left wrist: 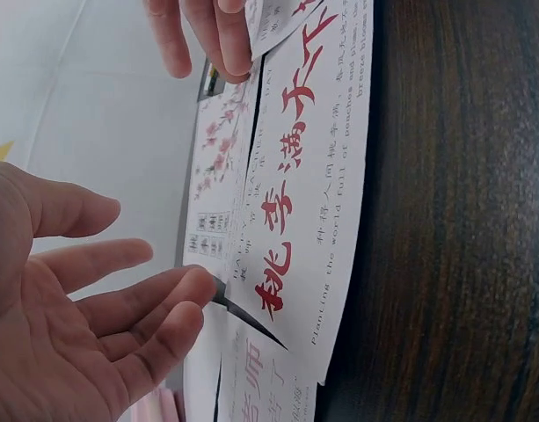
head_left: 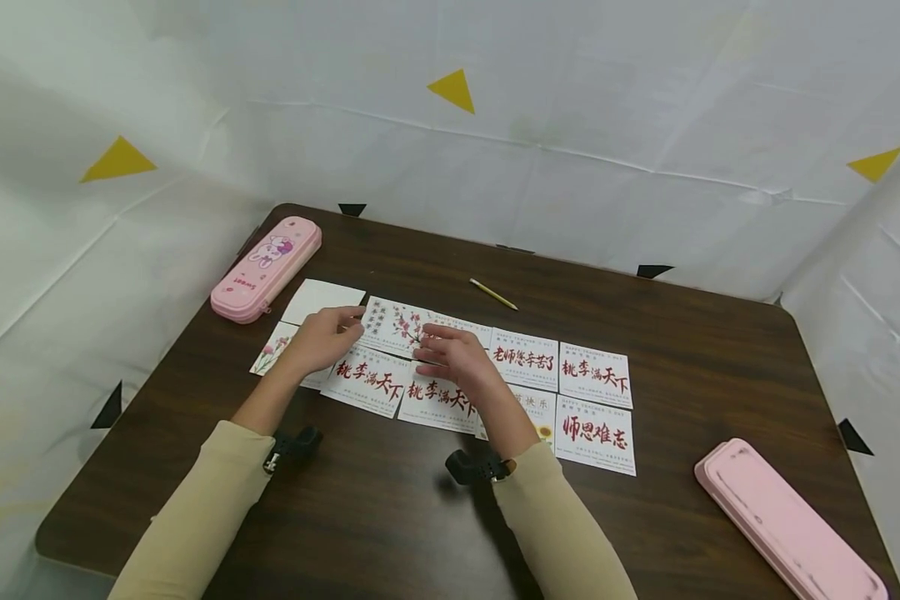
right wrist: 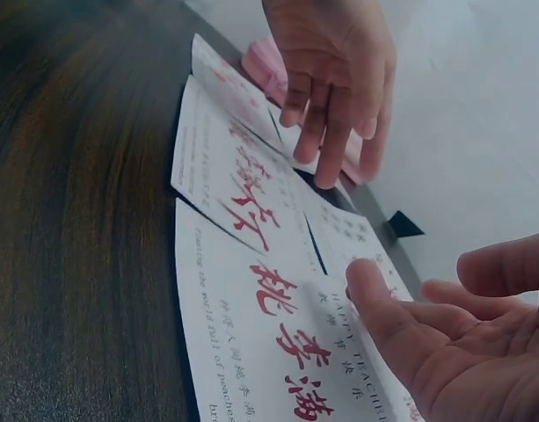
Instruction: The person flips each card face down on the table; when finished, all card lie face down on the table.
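Note:
Two rows of square white cards lie side by side on the table. My left hand (head_left: pixel 322 337), fingers loosely bent and holding nothing, is over the left end of the rows, its fingertips near a plum-blossom card (head_left: pixel 381 323). My right hand (head_left: pixel 461 362) hovers around the middle with its fingers relaxed, partly hiding the cards beneath. Red brush lettering marks a card (left wrist: pixel 291 167) in the lower row, seen close in the left wrist view. The right wrist view shows the same kind of lettered card (right wrist: pixel 243 334) below my right fingers. A blank card (head_left: pixel 322 300) sits at the upper left.
A pink pencil case (head_left: pixel 266 268) with a cartoon print lies at the table's back left corner. Another pink case (head_left: pixel 791 521) lies at the front right. Behind the cards is a yellow pencil (head_left: pixel 493 294). White sheeting (head_left: pixel 540 167) surrounds the dark wooden table (head_left: pixel 390 517).

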Motion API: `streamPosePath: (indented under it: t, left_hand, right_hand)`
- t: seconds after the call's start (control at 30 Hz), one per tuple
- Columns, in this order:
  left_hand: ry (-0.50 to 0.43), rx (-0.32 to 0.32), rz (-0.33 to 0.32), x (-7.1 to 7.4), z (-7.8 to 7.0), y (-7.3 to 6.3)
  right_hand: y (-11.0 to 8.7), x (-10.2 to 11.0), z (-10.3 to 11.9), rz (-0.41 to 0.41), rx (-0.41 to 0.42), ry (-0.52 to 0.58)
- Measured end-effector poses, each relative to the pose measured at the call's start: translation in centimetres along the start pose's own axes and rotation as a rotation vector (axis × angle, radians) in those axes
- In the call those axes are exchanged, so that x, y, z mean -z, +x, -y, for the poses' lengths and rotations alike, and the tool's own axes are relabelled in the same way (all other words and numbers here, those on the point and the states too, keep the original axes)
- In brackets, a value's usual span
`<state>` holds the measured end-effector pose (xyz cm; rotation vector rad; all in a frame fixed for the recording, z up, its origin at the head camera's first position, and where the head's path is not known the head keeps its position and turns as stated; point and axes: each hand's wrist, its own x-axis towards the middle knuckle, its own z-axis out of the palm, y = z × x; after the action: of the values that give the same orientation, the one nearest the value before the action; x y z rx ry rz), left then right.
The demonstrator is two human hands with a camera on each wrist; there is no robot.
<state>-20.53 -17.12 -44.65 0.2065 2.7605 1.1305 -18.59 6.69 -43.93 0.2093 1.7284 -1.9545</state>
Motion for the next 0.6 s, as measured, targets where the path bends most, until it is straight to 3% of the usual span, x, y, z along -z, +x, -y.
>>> streamPosePath:
  t: [0.3,0.6]
  left_hand:
    - [0.017,0.040,0.020,-0.04,0.06,0.27]
    - [0.018,0.044,0.010,-0.02,-0.05,0.38]
  right_hand:
    - [0.27,0.12,-0.16,0.028,-0.010,0.033]
    - [0.33,0.28,-0.17,-0.013,-0.006,0.061]
